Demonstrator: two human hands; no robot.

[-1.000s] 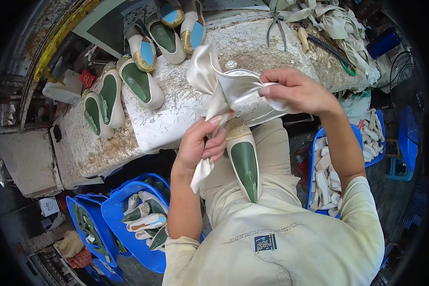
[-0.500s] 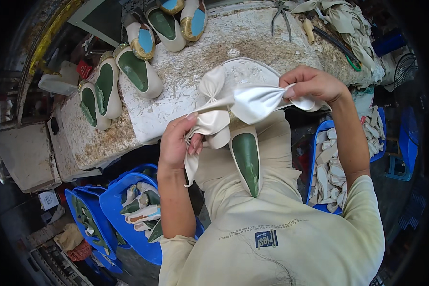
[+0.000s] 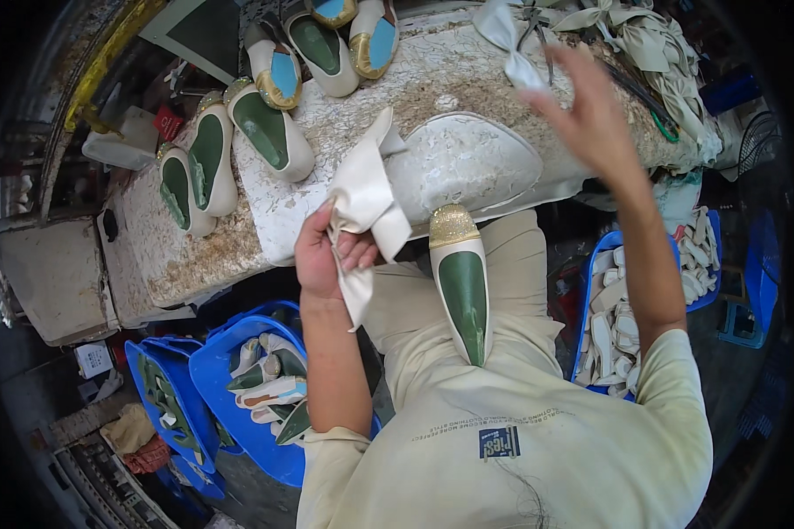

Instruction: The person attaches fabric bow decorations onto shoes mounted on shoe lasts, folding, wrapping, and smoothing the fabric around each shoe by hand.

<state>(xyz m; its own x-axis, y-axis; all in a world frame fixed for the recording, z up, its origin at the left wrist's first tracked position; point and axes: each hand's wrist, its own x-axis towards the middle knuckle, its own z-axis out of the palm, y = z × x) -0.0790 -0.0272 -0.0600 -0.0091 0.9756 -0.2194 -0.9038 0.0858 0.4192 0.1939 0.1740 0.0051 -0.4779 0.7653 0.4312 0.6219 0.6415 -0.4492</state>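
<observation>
My left hand (image 3: 331, 251) is closed on a cream fabric bow (image 3: 362, 198), whose loose tails hang past my fingers. Blurred by motion, my right hand (image 3: 587, 115) is over the far right of the workbench with its fingers apart. Just beyond its thumb is a shiny white bow (image 3: 499, 31), and I cannot tell whether the two still touch. A flat shoe (image 3: 463, 286) with a green insole and a gold glitter toe rests on my lap, toe toward the bench. Near my left hand, a rounded pale pad (image 3: 472, 159) lies at the bench edge.
Several similar shoes (image 3: 269, 132) stand on the worn workbench (image 3: 185, 273) at the far left. Pliers (image 3: 538, 35) and a heap of cream bows (image 3: 653, 53) are at the far right. Blue bins of shoes (image 3: 212, 370) and pale pieces (image 3: 613, 326) flank me.
My right hand has moved away and to the far right, and the white bow has gone there too. The cream bow stays in my left hand. More of the lap shoe's toe shows.
</observation>
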